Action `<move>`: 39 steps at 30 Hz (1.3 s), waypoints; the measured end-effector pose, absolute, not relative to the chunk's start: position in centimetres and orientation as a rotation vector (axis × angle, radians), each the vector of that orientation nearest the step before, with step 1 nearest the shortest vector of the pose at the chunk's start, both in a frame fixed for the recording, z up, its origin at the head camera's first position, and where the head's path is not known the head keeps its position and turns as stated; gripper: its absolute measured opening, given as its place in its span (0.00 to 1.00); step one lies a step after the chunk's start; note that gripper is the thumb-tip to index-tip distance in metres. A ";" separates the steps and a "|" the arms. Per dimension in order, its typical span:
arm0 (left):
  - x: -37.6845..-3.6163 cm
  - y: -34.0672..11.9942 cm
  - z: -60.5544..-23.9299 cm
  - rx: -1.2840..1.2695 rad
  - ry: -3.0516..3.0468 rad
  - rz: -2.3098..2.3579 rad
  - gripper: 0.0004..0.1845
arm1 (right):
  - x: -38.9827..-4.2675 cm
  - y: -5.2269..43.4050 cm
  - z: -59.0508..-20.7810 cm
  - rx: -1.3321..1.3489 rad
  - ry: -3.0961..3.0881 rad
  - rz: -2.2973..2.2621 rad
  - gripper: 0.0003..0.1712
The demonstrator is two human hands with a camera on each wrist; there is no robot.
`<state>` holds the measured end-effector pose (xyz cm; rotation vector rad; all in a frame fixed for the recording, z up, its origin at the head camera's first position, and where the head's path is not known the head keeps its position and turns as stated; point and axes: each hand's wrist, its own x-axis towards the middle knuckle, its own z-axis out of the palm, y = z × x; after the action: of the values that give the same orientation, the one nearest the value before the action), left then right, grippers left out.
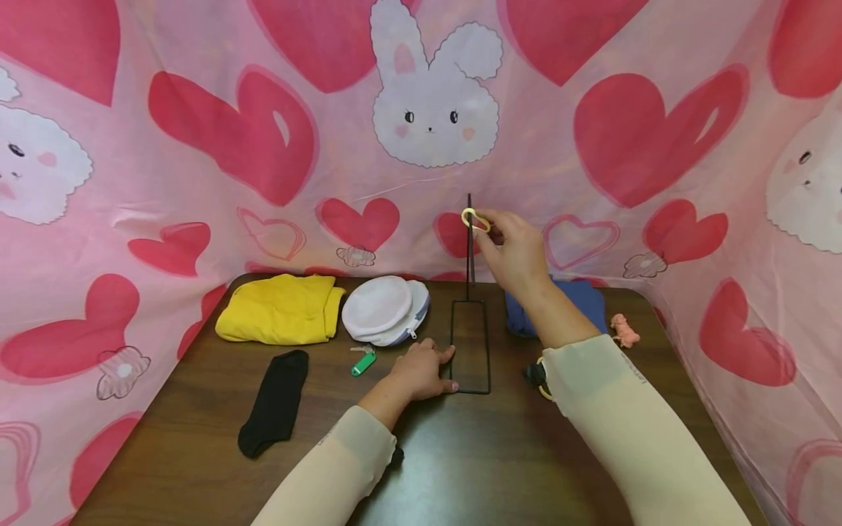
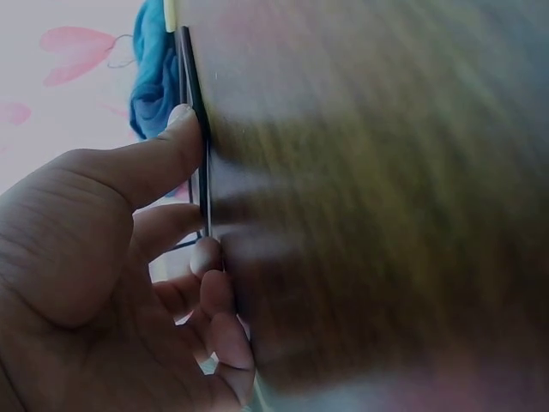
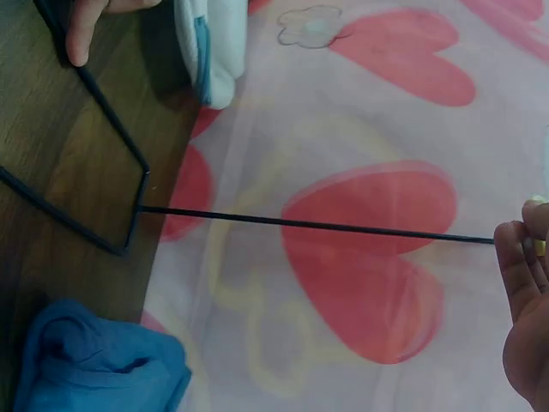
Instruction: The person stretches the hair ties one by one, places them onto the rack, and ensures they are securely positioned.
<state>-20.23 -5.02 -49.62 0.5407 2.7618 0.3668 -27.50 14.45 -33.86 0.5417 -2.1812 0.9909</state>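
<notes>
fingers [image 1: 446,356] on dark wooden table [image 1: 460,467]

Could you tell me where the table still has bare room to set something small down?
The near table between the two sleeves is bare, and so is the near left corner beside the black sock. The back edge is crowded: yellow cloth, white pouch, wire stand, blue cloth.

Dark wood tabletop [image 1: 460,467]. Yellow cloth [image 1: 279,308] folded at 10 o'clock; white round zip pouch [image 1: 384,310] just beside it. Black sock [image 1: 274,402] at 9, green key tag [image 1: 363,362] near it. Blue cloth [image 1: 588,301] and pink toy [image 1: 624,330] at 2.
</notes>
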 end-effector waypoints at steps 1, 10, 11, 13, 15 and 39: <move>-20.2 -5.0 -49.6 0.545 2.763 0.364 0.43 | -27.8 14.4 -33.9 0.519 -2.191 1.005 0.16; -20.2 -5.0 -49.6 0.546 2.763 0.368 0.43 | -29.9 14.5 -34.1 0.393 -2.252 1.047 0.17; -20.2 -5.0 -49.6 0.546 2.761 0.372 0.43 | -30.0 14.5 -34.0 0.384 -2.260 1.044 0.17; -20.2 -5.0 -49.6 0.548 2.755 0.374 0.43 | -30.2 14.5 -34.0 0.371 -2.274 1.029 0.18; -20.2 -4.9 -49.6 0.549 2.747 0.377 0.43 | -30.4 14.5 -33.9 0.368 -2.281 1.015 0.18; -20.3 -5.1 -49.4 0.548 2.735 0.383 0.43 | -22.6 22.5 -39.6 0.567 -2.272 0.939 0.24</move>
<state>-20.34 -5.07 -49.38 0.5483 2.7353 0.3835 -22.59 22.51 -39.58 0.5674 -2.2717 0.9393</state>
